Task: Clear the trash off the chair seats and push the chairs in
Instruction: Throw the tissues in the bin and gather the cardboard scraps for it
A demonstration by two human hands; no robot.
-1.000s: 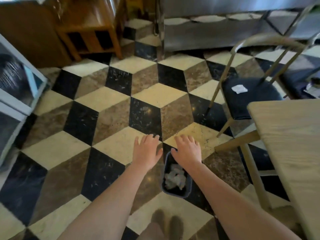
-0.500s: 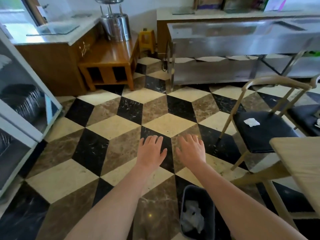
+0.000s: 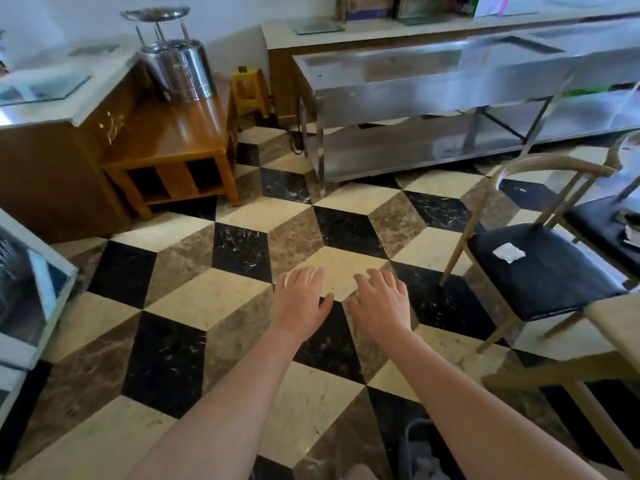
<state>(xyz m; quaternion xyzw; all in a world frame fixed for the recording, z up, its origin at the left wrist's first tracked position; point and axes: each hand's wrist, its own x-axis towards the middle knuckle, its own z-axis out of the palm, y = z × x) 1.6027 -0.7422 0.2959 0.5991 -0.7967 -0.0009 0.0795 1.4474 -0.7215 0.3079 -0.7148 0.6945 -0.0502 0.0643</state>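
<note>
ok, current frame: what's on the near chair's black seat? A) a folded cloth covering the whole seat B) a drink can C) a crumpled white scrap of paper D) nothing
C: a small white paper scrap lies on the black cushion of the near chair, uncollected; both the left hand and right hand are open and empty over the floor, away from the chair.

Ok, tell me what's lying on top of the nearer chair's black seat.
One small crumpled white paper scrap lies on the black seat of the nearer chair, toward its back. The seat's front right corner is hidden by the wooden table. Both hands are empty.
</note>
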